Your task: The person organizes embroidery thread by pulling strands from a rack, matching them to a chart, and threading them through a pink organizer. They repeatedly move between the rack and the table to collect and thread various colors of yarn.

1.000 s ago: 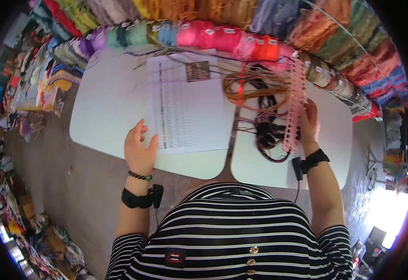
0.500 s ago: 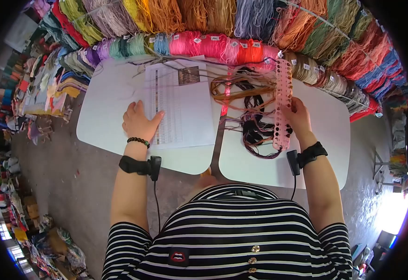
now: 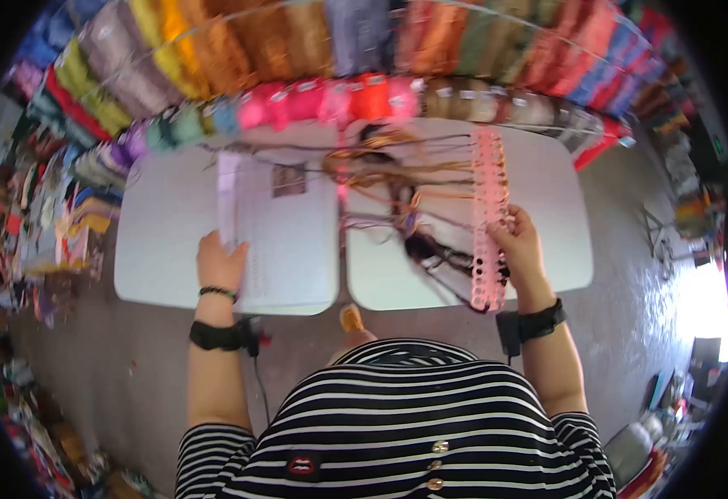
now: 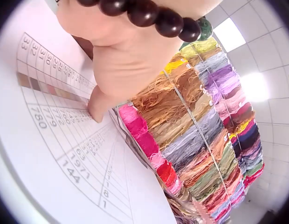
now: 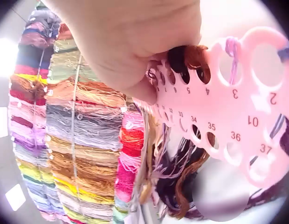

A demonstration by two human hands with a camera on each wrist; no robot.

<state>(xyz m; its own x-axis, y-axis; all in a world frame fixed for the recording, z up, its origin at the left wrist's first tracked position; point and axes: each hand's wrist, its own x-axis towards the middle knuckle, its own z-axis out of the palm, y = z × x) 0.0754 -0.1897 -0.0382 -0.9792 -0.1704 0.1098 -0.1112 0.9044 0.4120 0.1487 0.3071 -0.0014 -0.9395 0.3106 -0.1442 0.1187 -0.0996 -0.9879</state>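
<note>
In the head view my right hand (image 3: 520, 245) pinches the right edge of a pink perforated thread holder (image 3: 489, 220), thumb on its face. Numbered holes line both sides of the holder, and brown, black and purple embroidery threads (image 3: 430, 170) trail leftward from it. Its near end overlaps the table's front edge. My left hand (image 3: 221, 264) grips the left edge of a printed paper chart (image 3: 285, 249), which looks raised there. In the left wrist view the thumb (image 4: 99, 105) lies on the chart's rows of numbers and colour swatches; the other fingers are mostly hidden.
Two white tabletops (image 3: 164, 249) stand side by side with a narrow gap. Along their far edge lie bundled skeins (image 3: 306, 100), and more thread hangs behind (image 3: 272, 41). A small picture (image 3: 289, 180) lies on the chart. Below the gap shows a yellow shoe (image 3: 351, 318).
The thread holder has come nearer and a little to the right with my right hand, drawing its threads out. My left hand has moved to the chart's left edge and taken hold. The head view has shifted.
</note>
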